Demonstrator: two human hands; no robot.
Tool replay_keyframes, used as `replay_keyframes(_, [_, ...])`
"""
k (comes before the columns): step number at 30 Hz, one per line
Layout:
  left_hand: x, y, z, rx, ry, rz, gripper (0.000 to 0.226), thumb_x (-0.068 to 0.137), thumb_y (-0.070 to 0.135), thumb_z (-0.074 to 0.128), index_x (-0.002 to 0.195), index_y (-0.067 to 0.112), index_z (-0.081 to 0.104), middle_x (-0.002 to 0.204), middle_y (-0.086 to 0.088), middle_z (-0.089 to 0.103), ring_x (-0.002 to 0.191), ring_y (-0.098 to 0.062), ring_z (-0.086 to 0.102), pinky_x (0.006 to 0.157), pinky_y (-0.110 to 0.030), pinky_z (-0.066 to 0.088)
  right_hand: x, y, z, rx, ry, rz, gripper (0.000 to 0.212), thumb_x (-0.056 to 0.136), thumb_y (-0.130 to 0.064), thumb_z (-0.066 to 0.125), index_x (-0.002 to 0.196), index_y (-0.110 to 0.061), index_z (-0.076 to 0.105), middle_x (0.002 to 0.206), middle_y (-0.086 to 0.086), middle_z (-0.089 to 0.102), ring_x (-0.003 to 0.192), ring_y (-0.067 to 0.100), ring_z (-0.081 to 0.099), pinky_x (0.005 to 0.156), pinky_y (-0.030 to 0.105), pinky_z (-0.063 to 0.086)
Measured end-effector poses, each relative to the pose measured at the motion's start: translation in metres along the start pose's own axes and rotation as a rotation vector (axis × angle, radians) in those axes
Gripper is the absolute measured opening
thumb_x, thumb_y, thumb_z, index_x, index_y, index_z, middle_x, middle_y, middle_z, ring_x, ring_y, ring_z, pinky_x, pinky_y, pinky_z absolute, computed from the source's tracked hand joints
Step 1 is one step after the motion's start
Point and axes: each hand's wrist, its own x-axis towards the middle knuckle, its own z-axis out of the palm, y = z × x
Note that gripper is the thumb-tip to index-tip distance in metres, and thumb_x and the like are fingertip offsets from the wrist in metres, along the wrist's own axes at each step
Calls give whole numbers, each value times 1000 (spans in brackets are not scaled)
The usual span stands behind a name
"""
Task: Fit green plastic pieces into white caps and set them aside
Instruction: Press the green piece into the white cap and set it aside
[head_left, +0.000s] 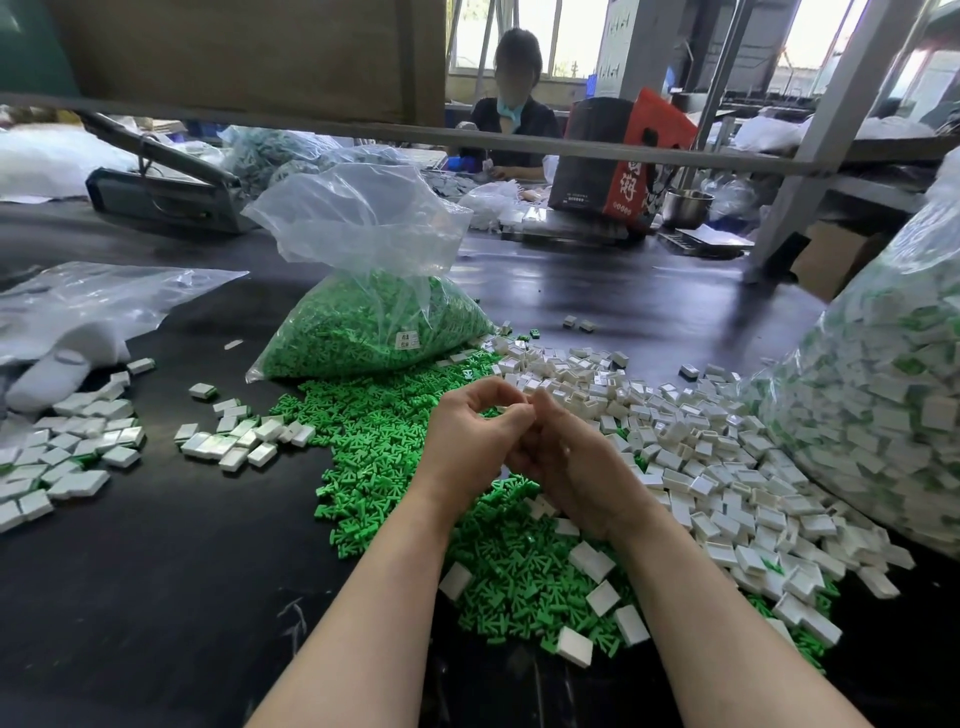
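Two bare forearms reach in from the near edge, and the left hand (470, 434) and right hand (569, 462) meet with fingers curled together above the green pieces (498, 561); whatever they pinch is hidden between the fingers. The loose green pieces spread beneath and just beyond the hands. White caps (691, 441) lie heaped to the right of the hands, a few scattered on the green close to the wrists. Finished caps (234, 439) sit well to the left. Beyond the hands stands an open bag of green pieces (374, 322); far right, a large bag of caps (883, 410). The table (156, 571) is dark. Another person (511, 104) sits across it.
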Motion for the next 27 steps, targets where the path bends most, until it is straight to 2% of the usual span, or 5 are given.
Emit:
replay_keyframes(6, [-1,-1,-1,8,-27,17,10,70,19,62,75,13,69,59,-6,65,53,-22,61,53,-32,51,0,1,-4,25,16,-6,41,95,-33,50,120,-4,64,106,21,45,101,33,38,89,46,33])
replay_keyframes(10, [-2,2,1,-4,-18,20,12,70,18,62,76,11,69,80,-26,69,56,-23,57,56,-38,52,-1,1,-4,62,42,-5,44,94,-29,49,124,2,59,111,22,42,104,34,36,91,47,30])
replay_keyframes(13, [-3,3,2,0,-21,24,14,71,18,62,78,10,69,91,-25,70,61,-22,59,57,-37,54,-1,0,-3,72,52,-2,43,94,-28,49,127,-2,60,117,21,42,108,33,36,97,48,27])
replay_keyframes(21, [-5,4,2,15,-10,28,14,71,19,62,78,9,68,81,-26,68,55,-22,56,54,-40,51,-2,0,-5,96,29,21,43,93,-30,51,128,-7,61,118,25,46,111,34,41,112,55,26])
replay_keyframes(27, [-6,5,1,20,-11,30,11,71,19,62,76,11,67,77,-25,68,55,-25,57,55,-53,53,-1,0,-5,88,8,31,47,92,-31,49,131,-6,57,119,25,48,113,33,43,116,56,23])
